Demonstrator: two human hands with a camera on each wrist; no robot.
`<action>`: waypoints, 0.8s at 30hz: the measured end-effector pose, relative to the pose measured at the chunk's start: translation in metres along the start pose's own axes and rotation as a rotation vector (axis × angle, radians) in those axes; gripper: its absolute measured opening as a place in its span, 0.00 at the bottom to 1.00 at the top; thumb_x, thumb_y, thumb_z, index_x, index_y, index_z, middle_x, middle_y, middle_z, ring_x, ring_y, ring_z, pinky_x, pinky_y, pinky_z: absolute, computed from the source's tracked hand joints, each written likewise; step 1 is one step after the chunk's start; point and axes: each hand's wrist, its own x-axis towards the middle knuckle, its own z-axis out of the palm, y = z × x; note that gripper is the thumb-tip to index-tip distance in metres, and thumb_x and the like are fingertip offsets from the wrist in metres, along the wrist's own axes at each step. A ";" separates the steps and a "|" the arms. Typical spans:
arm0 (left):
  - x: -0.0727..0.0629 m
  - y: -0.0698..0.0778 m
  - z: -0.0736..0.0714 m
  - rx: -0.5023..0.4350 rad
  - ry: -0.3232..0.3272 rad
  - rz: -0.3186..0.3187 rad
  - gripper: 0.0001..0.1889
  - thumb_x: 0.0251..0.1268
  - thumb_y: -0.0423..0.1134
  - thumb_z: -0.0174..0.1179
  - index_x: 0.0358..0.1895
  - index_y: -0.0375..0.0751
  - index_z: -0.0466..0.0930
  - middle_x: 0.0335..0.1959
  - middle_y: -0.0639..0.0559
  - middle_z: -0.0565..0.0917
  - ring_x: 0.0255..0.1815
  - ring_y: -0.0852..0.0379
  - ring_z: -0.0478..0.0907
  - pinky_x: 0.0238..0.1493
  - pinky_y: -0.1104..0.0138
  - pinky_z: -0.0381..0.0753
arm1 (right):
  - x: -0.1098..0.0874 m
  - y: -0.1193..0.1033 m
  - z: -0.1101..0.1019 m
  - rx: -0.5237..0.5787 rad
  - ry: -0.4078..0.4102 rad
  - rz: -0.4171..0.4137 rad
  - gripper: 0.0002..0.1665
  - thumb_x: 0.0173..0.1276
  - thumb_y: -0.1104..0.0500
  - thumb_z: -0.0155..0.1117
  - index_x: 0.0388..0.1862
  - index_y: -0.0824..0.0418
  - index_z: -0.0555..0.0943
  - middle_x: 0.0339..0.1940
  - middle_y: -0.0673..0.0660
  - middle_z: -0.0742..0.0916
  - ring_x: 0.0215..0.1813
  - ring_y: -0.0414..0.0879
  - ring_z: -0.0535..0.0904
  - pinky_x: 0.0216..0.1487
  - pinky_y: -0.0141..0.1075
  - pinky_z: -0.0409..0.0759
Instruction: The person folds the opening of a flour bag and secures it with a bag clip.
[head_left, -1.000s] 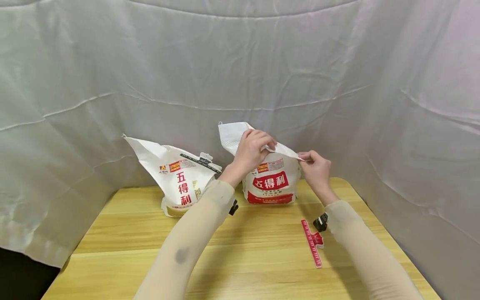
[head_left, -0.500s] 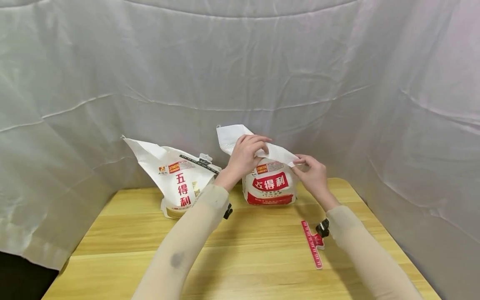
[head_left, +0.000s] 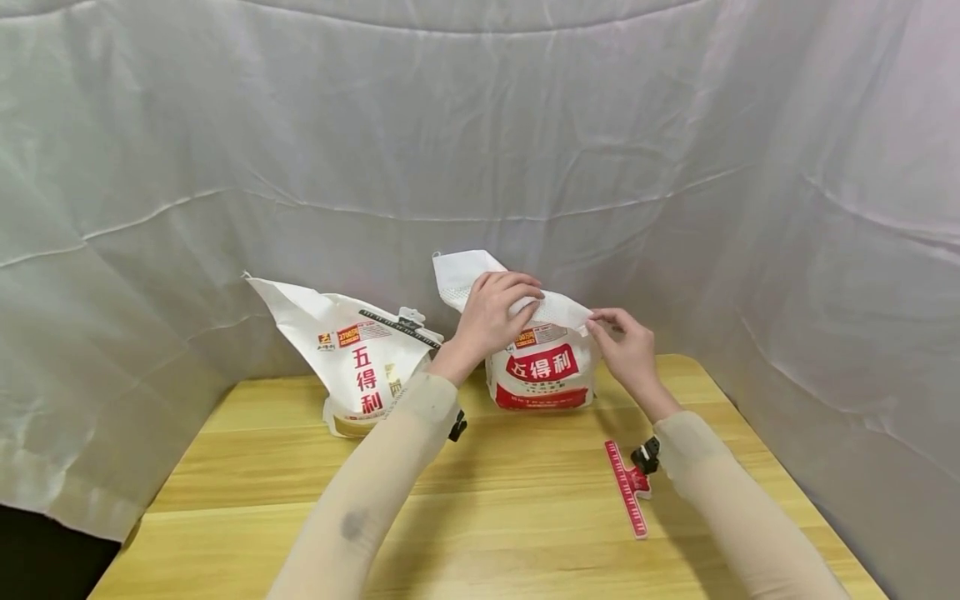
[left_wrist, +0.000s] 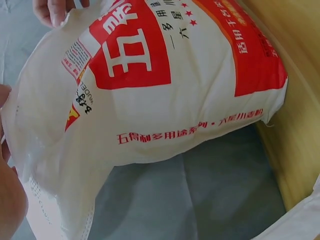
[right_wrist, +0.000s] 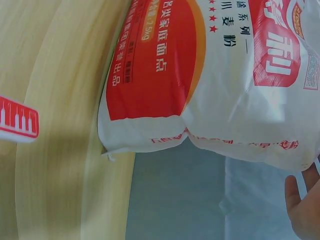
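Note:
A white flour bag [head_left: 542, 367] with red print stands at the back of the table, its top folded forward into a white flap [head_left: 558, 310]. My left hand [head_left: 495, 315] grips the middle of that fold, fingers over the top and thumb in front. At the fold's right end, my right hand [head_left: 626, 346] pinches the corner between thumb and fingers. The left wrist view catches the bag [left_wrist: 135, 110] sideways, with part of my left hand [left_wrist: 11, 200] at the edge. Only some fingers of my right hand [right_wrist: 306, 210] enter the right wrist view, right at the bag's upper corner.
A red bag clip [head_left: 627, 490] lies on the wooden table [head_left: 517, 508], close to the right wrist's camera. To the left leans a second flour bag [head_left: 352, 358], held by a black clip [head_left: 402, 327]. Grey curtain [head_left: 375, 150] surrounds the table's back and sides.
The bag's top edge has been folded forward and down over the front. My right hand moved slightly left and down with the corner; my left hand shifted slightly left.

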 end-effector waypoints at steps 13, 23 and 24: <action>0.004 0.001 0.005 0.032 0.002 -0.086 0.08 0.76 0.41 0.63 0.51 0.51 0.87 0.54 0.56 0.86 0.58 0.53 0.78 0.70 0.56 0.68 | 0.003 0.002 0.004 0.074 -0.005 0.106 0.13 0.76 0.59 0.66 0.55 0.63 0.83 0.54 0.63 0.88 0.57 0.59 0.85 0.62 0.53 0.83; 0.003 0.002 0.006 -0.006 0.016 -0.129 0.07 0.69 0.35 0.68 0.47 0.48 0.88 0.46 0.55 0.88 0.51 0.52 0.80 0.69 0.56 0.69 | 0.004 0.003 0.004 0.046 -0.039 0.125 0.11 0.78 0.60 0.64 0.55 0.60 0.84 0.53 0.60 0.89 0.55 0.54 0.85 0.58 0.44 0.85; 0.003 0.002 0.006 -0.004 0.019 -0.130 0.07 0.69 0.35 0.68 0.46 0.48 0.88 0.46 0.55 0.88 0.51 0.52 0.80 0.68 0.56 0.69 | 0.005 0.003 0.004 0.046 -0.042 0.124 0.10 0.78 0.60 0.64 0.54 0.60 0.84 0.53 0.60 0.89 0.54 0.53 0.85 0.56 0.39 0.85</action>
